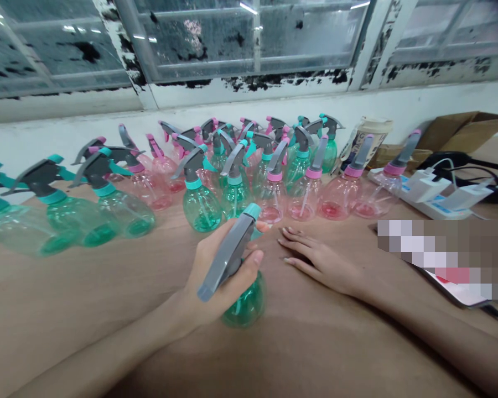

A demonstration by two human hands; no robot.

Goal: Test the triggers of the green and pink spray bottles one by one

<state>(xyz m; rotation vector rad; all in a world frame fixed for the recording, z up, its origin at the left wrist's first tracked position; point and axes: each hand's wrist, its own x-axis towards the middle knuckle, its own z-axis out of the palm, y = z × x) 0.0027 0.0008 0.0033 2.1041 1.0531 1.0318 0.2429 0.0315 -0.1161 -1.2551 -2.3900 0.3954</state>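
Observation:
My left hand is wrapped round the neck of a green spray bottle with a grey trigger head, which stands on the wooden table. My right hand lies flat on the table just right of the bottle, fingers stretched out toward it and holding nothing. Behind them stand several more spray bottles, green ones and pink ones, in rows across the table.
A white power strip with plugged adapters and black cables lies at the right. A paper cup and a cardboard box sit by the wall. A blurred flat item lies at the right edge.

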